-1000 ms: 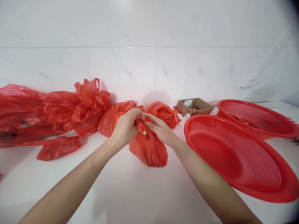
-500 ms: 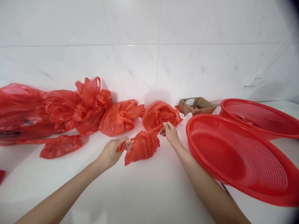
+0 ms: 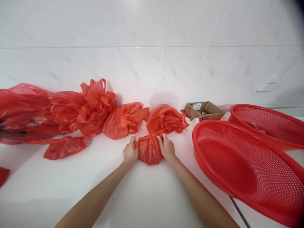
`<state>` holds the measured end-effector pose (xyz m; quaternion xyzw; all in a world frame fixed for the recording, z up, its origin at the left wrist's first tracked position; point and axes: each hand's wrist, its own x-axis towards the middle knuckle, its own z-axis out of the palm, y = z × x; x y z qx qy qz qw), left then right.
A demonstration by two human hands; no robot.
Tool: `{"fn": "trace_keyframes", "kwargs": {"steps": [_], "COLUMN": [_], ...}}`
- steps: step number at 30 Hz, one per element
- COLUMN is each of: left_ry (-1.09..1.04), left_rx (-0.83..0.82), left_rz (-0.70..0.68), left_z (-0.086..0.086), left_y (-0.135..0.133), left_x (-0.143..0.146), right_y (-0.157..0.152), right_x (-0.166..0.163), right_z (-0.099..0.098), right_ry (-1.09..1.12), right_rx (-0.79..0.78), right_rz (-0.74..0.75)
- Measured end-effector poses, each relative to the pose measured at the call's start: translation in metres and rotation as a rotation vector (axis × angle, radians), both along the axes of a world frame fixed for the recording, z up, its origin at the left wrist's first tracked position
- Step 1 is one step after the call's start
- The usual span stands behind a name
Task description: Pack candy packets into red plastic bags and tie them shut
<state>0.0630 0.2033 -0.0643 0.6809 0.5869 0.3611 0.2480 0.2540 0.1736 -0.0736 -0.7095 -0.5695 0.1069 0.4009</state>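
Note:
A small, filled red plastic bag rests on the white table between my hands, its top gathered into folds. My left hand is closed on the bag's left side, with a bit of red plastic showing by the thumb. On the right side, my right hand grips the same bag, thumb toward the middle. What the bag contains is hidden. Just behind it sits a larger crumpled red bag, and another red bag lies to its left.
More red bags are heaped on the left against the tiled wall. A small tied bag lies before them. At right stand two red perforated baskets, with an open cardboard box behind. A wall socket is at far right.
My hands have come closer together. The stretched bag ends are drawn in, and both hands now hold the bag's sides low on the table. The view has shifted slightly.

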Motion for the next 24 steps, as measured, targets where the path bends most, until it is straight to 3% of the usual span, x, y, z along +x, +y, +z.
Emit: {"fn": "trace_keyframes", "kwargs": {"steps": [7, 11, 15, 19, 24], "left_ry": [0.181, 0.182, 0.162, 0.21, 0.296], "left_rx": [-0.019, 0.079, 0.173, 0.113, 0.026], "left_rz": [0.033, 0.005, -0.077, -0.099, -0.081], "left_z": [-0.002, 0.003, 0.005, 0.004, 0.003], "left_y": [0.011, 0.01, 0.005, 0.001, 0.002], "left_x": [-0.032, -0.033, -0.018, -0.008, -0.013], "right_y": [-0.001, -0.004, -0.005, -0.008, -0.014], "right_x": [0.058, 0.041, 0.008, -0.006, 0.008], "right_z": [-0.008, 0.004, 0.014, 0.009, 0.001], "right_ry": [-0.084, -0.078, -0.108, -0.164, -0.189], "right_rx": [-0.068, -0.052, -0.017, -0.038, -0.109], "right_rz": [-0.064, -0.068, 0.042, 0.172, 0.273]}}
